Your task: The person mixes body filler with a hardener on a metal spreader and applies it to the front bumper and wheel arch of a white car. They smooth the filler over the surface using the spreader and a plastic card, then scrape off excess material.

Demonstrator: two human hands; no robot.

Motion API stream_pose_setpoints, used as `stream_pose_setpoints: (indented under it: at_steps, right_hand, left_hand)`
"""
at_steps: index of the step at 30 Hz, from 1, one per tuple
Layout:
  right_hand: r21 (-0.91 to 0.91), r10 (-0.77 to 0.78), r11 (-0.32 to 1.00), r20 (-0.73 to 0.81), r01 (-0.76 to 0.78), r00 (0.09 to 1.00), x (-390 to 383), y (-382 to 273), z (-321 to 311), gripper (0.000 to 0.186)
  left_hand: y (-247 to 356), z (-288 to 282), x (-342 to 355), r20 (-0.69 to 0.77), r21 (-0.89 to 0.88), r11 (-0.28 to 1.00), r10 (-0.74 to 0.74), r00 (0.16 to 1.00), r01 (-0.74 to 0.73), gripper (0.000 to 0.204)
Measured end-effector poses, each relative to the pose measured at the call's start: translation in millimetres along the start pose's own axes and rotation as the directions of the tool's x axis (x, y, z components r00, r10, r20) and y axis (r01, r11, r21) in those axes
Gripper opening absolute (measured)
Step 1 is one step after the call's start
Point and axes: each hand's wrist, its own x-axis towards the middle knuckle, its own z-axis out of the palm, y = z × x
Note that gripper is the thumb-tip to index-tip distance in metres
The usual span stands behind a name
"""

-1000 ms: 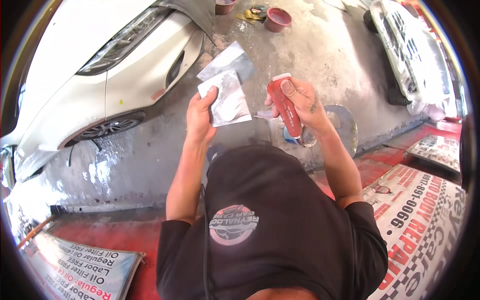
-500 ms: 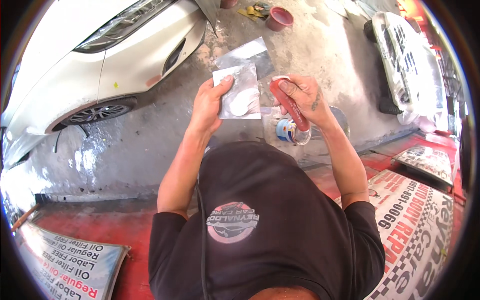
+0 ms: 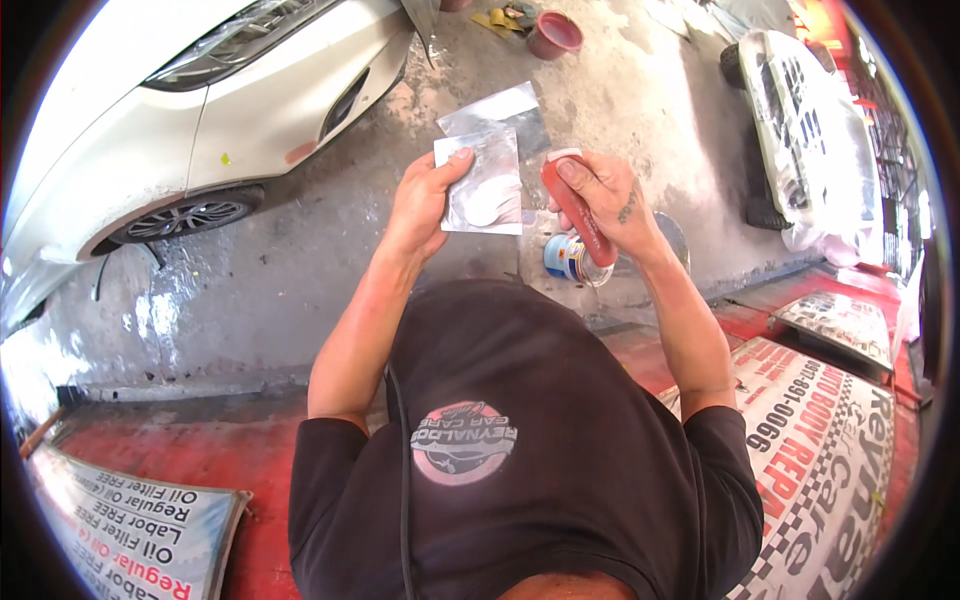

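Your left hand (image 3: 418, 205) pinches the card (image 3: 492, 170), now nearer the tube (image 3: 583, 215) your right hand (image 3: 617, 198) grips, fingers wrapped, putting both side by side.

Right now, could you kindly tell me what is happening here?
The person's left hand holds a pale plate bearing a whitish blob. The right hand grips a red tube, apart from the plate. A can shows partly behind the tube, and a white car stands off to the left.
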Motion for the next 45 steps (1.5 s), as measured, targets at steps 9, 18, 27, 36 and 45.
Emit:
stream_pose_setpoints:
  at_steps: [9,18,27,36,45]
  right_hand:
    - [-0.186,-0.082,0.977,0.129,0.105,0.988,6,-4,-12,0.029]
    - [-0.172,0.072,0.984,0.087,-0.056,0.994,12,-6,-13,0.017]
    - [-0.314,0.103,0.948,0.147,-0.052,0.984,27,-10,-10,0.021]
    - [-0.321,0.078,0.947,0.249,0.006,0.965,39,-15,-10,0.027]
    - [-0.328,0.140,0.943,0.259,-0.049,0.956,40,-22,-8,0.029]
  left_hand:
    - [-5,-8,7,-0.019,-0.020,1.000,-0.011,1.000,0.010,0.038]
    - [-1,-6,11,0.037,-0.049,0.999,-0.016,0.999,0.018,0.036]
    - [3,-4,12,0.040,-0.009,0.999,-0.033,0.999,0.033,0.033]
    - [3,-4,11,0.066,0.016,0.999,-0.048,0.997,0.047,0.036]
    - [0,-4,12,0.065,-0.019,0.998,-0.055,0.996,0.056,0.035]
